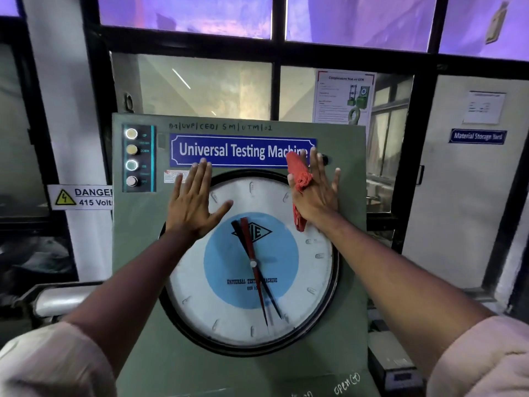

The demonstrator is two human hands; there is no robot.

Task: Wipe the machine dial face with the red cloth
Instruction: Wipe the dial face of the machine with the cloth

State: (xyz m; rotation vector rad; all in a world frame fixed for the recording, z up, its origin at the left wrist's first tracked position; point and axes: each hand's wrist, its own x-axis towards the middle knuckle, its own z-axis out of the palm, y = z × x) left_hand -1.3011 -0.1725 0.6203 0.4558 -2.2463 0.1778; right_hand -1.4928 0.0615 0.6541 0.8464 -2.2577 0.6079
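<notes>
The round dial face [249,316] fills the front of the green machine cabinet [137,253]; it is white with a blue centre disc and a red and a black pointer. My left hand [194,202] lies flat with fingers spread at the dial's upper left rim and holds nothing. My right hand [317,193] is at the dial's upper right rim, fingers extended. The red cloth [299,179] is draped around its fingers and trails down along the palm's left side onto the glass.
A blue "Universal Testing Machine" nameplate [240,150] sits above the dial. A column of push buttons [132,157] is at the cabinet's upper left. A "Danger 415 Volts" sign [81,197] hangs to the left. Windows and posted papers are behind.
</notes>
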